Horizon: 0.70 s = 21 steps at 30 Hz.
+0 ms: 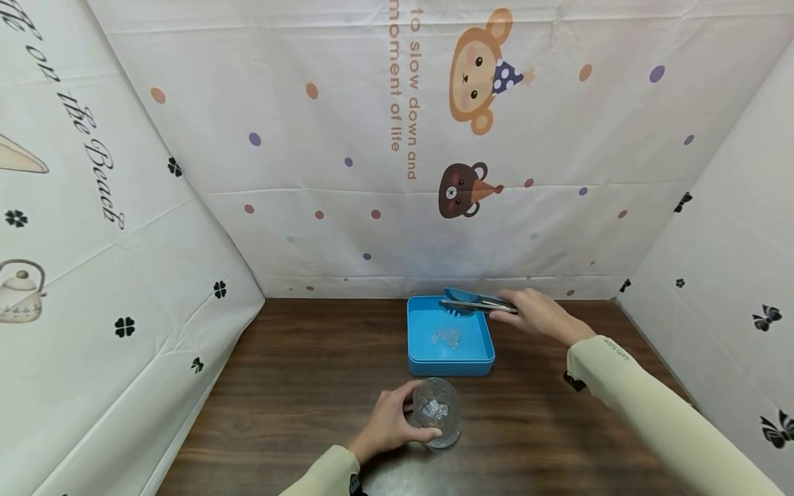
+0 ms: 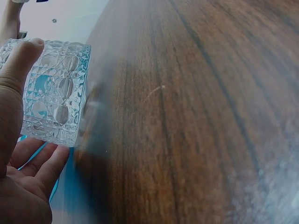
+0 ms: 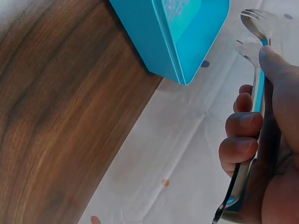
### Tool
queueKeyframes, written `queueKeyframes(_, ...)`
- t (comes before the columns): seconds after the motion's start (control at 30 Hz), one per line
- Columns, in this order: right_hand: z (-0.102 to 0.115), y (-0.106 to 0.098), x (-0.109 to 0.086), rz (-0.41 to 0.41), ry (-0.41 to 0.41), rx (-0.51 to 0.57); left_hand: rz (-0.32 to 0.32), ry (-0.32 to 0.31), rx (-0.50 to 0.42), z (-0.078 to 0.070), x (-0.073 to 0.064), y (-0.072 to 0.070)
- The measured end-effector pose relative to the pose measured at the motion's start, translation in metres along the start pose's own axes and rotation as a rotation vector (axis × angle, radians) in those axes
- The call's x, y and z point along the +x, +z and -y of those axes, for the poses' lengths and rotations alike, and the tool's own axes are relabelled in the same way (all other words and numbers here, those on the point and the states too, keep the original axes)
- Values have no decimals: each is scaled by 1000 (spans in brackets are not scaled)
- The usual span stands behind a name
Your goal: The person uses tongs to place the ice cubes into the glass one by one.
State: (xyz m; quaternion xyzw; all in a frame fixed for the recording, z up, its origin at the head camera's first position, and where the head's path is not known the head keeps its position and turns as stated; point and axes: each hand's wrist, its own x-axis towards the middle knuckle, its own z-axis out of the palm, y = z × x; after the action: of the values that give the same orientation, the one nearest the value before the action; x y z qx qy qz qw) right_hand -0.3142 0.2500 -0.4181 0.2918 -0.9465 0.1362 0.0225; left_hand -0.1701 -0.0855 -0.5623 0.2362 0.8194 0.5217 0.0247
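Note:
My left hand (image 1: 392, 421) holds a clear cut-glass tumbler (image 1: 449, 399) on the tabletop, thumb on the near side and fingers round the far side. Clear ice-like pieces (image 1: 435, 409) lie inside it. The tumbler's faceted wall (image 2: 63, 91) fills much of the left wrist view's left side. My right hand (image 1: 538, 318) grips metal tongs (image 3: 258, 93), whose fork-like tips stand apart with nothing visible between them. Those tips are over the far part of a blue square tray (image 1: 451, 369). More clear pieces (image 1: 449, 337) are clustered on the tray floor.
The dark wooden table (image 1: 310, 372) extends to both sides of the tray. A white printed cloth (image 1: 347, 241) rises behind it, with similar white sheets at the left (image 1: 167, 331) and right (image 1: 713, 275).

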Motion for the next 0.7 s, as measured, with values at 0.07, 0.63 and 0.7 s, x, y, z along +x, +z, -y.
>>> queueKeyframes(0.07, -2, 0, 1, -5, 1, -10, 3, -7, -5, -1, 0, 0)
queueKeyframes(0.63, -2, 3, 23, 130, 53, -23, 3, -8, 3, 0, 1, 0)
queueKeyframes(0.7, -3, 4, 24, 140, 56, -23, 1, -7, 6, 0, 1, 0)
